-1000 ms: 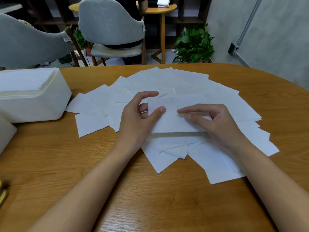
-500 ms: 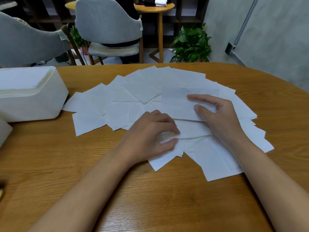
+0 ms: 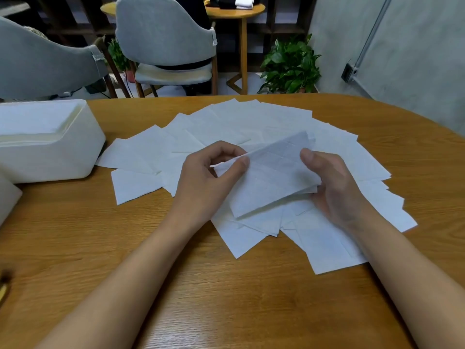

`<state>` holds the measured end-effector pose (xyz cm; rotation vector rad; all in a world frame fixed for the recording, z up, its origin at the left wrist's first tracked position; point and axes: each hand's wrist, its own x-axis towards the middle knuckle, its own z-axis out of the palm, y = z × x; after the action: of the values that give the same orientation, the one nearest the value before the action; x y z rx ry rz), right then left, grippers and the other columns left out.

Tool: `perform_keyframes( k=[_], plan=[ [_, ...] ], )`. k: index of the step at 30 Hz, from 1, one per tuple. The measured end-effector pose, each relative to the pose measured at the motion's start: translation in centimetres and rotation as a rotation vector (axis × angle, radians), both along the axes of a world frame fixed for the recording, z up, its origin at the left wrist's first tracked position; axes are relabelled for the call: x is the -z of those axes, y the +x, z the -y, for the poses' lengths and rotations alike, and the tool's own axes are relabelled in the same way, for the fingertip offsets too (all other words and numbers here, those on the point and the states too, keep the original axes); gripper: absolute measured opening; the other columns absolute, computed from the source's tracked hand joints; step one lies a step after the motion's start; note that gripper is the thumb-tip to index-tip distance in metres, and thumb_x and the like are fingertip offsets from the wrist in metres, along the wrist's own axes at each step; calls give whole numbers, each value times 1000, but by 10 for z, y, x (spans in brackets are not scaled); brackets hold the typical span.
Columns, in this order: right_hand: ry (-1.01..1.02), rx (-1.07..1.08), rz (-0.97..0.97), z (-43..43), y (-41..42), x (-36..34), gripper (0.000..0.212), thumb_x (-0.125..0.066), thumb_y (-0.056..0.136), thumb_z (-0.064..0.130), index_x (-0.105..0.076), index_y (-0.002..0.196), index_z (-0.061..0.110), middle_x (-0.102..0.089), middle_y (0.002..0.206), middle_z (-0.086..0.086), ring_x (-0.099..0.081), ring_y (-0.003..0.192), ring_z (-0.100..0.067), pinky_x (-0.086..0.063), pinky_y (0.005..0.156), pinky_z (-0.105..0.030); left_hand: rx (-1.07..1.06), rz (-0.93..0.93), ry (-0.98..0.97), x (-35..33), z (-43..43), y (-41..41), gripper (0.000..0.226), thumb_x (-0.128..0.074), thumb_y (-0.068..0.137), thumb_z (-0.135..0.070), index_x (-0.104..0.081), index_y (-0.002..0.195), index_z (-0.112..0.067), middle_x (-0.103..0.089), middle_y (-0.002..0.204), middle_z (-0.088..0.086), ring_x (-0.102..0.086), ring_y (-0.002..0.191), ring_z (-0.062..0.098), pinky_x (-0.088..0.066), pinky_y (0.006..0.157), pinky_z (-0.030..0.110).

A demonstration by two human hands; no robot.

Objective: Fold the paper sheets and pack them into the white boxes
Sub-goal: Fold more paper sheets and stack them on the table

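A white paper sheet [image 3: 270, 177] is lifted off the table and tilted, folded so a layered edge shows at its lower right. My left hand [image 3: 211, 175] pinches its upper left corner between thumb and forefinger. My right hand [image 3: 332, 182] grips its right side, thumb on top and fingers underneath. Beneath both hands several flat white sheets [image 3: 226, 127] lie fanned over the wooden table [image 3: 226, 285]. An open white box [image 3: 47, 139] stands at the left with stacked paper inside.
The corner of a second white box [image 3: 6, 195] shows at the far left edge. A small dark and yellow object [image 3: 3, 285] lies at the lower left. Grey chairs [image 3: 163, 34], a potted plant [image 3: 292, 66] and a round side table stand beyond the far edge.
Both hands were pressing sheets flat on the table. Now they have picked one sheet up and hold it tilted above the pile, the left hand having come up from the near sheets.
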<state>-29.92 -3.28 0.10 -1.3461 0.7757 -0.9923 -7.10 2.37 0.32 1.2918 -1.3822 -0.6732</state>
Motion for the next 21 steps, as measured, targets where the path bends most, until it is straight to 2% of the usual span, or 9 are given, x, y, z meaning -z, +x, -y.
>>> perform_keyframes(
  k=[3, 4, 7, 9, 12, 15, 16, 18, 21],
  plan=[
    [-33, 29, -58, -3, 3, -1, 21, -81, 84, 38, -82, 93, 19, -79, 104, -8, -75, 99, -27, -58, 84, -38, -40, -13, 42, 3, 4, 2, 5, -75, 97, -28, -79, 96, -25, -76, 97, -17, -62, 76, -3, -40, 62, 14],
    [-51, 49, -99, -4, 4, -2, 18, -78, 86, 33, -82, 95, 18, -79, 105, -8, -75, 99, -27, -57, 85, -40, -34, -11, 48, 3, 4, 3, 5, -75, 97, -29, -79, 96, -25, -77, 97, -17, -66, 80, 0, -44, 63, 16],
    [-55, 79, -172, -7, 7, -3, 23, -82, 85, 34, -80, 101, 17, -80, 105, -6, -76, 99, -26, -57, 89, -48, 4, -31, 80, 2, 2, 3, 7, -78, 95, -29, -81, 100, -24, -78, 96, -13, -73, 86, 11, -58, 67, 31],
    [-59, 89, -190, -9, 8, -4, 25, -77, 86, 32, -78, 107, 18, -80, 107, -4, -76, 100, -24, -58, 90, -49, 8, -38, 95, 2, 2, 4, 9, -79, 94, -29, -82, 101, -24, -79, 95, -12, -74, 87, 14, -61, 71, 41],
    [-87, 80, -200, -9, 9, -5, 20, -73, 95, 18, -76, 115, 20, -79, 109, 1, -76, 101, -19, -62, 83, -38, 7, -23, 104, 3, 3, 4, 9, -79, 94, -29, -83, 101, -25, -79, 94, -13, -74, 88, 11, -61, 72, 40],
    [-113, 54, -196, -9, 10, -5, 30, -70, 97, 11, -73, 124, 25, -76, 114, 7, -73, 101, -14, -59, 76, -26, 3, -26, 113, 4, 3, 1, 10, -80, 93, -29, -82, 102, -25, -79, 95, -12, -74, 88, 13, -61, 73, 41],
    [-141, 58, -196, -9, 10, -5, 35, -70, 98, 10, -70, 128, 27, -74, 118, 11, -72, 104, -11, -58, 78, -25, -2, -30, 105, 5, 3, 0, 10, -80, 93, -29, -82, 102, -26, -79, 95, -12, -74, 88, 14, -60, 73, 41],
    [-206, 75, -202, -8, 10, -6, 46, -71, 97, 9, -63, 136, 32, -66, 130, 20, -65, 117, -5, -57, 93, -27, -32, -12, 72, 6, 3, -2, 12, -80, 93, -29, -80, 105, -29, -78, 102, -13, -72, 94, 10, -58, 76, 38],
    [-246, 102, -232, -5, 8, -5, 57, -74, 97, 15, -53, 142, 43, -54, 141, 30, -52, 135, -2, -43, 118, -48, -53, 35, 70, 5, 2, -3, 26, -78, 94, -36, -72, 119, -37, -69, 119, -19, -63, 109, -4, -48, 79, 13]
  ],
)
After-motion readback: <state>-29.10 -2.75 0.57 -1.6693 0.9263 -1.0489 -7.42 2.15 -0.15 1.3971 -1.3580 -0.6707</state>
